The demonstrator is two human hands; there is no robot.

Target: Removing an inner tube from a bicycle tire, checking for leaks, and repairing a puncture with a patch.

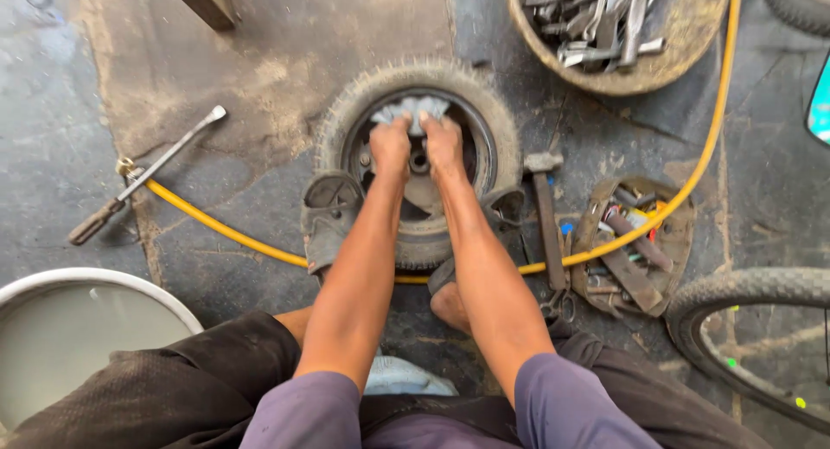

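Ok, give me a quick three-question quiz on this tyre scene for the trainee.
1. True or false: the left hand and right hand both press a light cloth against the inside of the small tyre.
2. What runs across the floor under the tyre? A) yellow hose B) blue rope C) steel chain
3. Which tool lies just right of the tyre, head pointing up the picture?

Key:
1. True.
2. A.
3. The hammer; the long wrench lies to the left, across the hose.
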